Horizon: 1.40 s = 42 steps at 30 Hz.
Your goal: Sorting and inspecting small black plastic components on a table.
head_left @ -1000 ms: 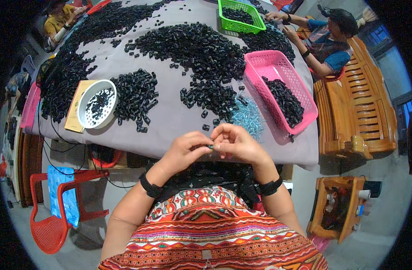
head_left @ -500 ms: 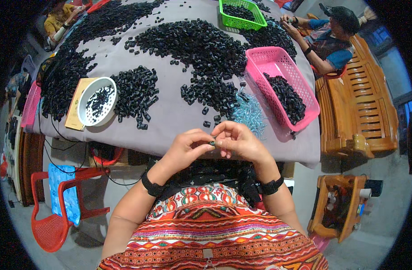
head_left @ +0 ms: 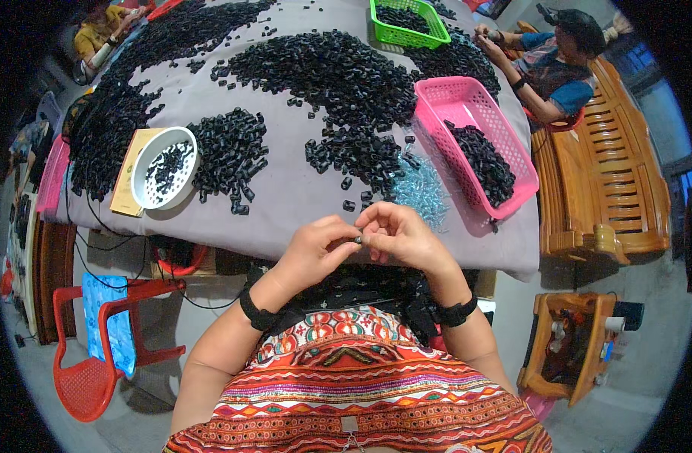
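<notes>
Just over the table's near edge, my left hand and my right hand meet at the fingertips. Between the left thumb and forefinger is a small dark cylindrical piece. My right fingers are pinched against that piece; whether they also hold something tiny is hidden. Beyond my hands lies a pile of small black plastic pieces. Beside it, to the right, is a heap of thin light-blue clear pieces.
A pink basket of black pieces stands at right, a green basket farther back. A white bowl with small pieces tilts on a tan box at left. Two other people sit at the table. A red chair stands lower left.
Both hands stay in nearly the same place, fingertips still together around the small piece. The left fingers have shifted slightly on it.
</notes>
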Each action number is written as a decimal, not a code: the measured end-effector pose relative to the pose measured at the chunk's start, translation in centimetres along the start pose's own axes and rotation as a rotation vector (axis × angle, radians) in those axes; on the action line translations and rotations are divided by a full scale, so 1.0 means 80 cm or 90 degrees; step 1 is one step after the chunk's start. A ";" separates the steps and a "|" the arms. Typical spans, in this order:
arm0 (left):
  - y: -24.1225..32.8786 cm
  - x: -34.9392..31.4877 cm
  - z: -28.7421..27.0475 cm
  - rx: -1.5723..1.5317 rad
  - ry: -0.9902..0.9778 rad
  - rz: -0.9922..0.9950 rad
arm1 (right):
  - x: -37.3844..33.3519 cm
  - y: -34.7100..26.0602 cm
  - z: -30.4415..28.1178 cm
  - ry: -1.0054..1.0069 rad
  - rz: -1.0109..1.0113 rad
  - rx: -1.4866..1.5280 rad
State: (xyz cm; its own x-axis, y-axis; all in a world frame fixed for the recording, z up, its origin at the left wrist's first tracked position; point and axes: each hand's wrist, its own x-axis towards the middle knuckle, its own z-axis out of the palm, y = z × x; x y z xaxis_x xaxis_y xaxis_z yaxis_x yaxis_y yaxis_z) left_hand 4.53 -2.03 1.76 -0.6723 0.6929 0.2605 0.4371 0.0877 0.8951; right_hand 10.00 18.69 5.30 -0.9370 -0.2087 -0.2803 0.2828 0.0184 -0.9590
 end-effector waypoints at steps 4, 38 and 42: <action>-0.001 0.000 0.000 -0.031 0.006 -0.022 | 0.000 -0.004 0.003 0.008 0.007 -0.015; -0.024 0.009 -0.012 -0.082 0.062 -0.138 | 0.134 -0.020 0.004 0.253 -0.286 -0.924; -0.024 0.010 -0.011 -0.087 0.060 -0.137 | 0.132 -0.017 0.002 0.257 -0.269 -0.892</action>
State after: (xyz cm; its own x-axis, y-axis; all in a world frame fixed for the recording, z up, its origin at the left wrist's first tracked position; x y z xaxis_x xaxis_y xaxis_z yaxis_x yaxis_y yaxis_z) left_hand 2.61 -2.30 0.55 -0.7962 0.5989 0.0860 0.1977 0.1232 0.9725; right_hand -0.26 16.33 3.64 -0.9546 -0.1667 0.2470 -0.2120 0.9625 -0.1694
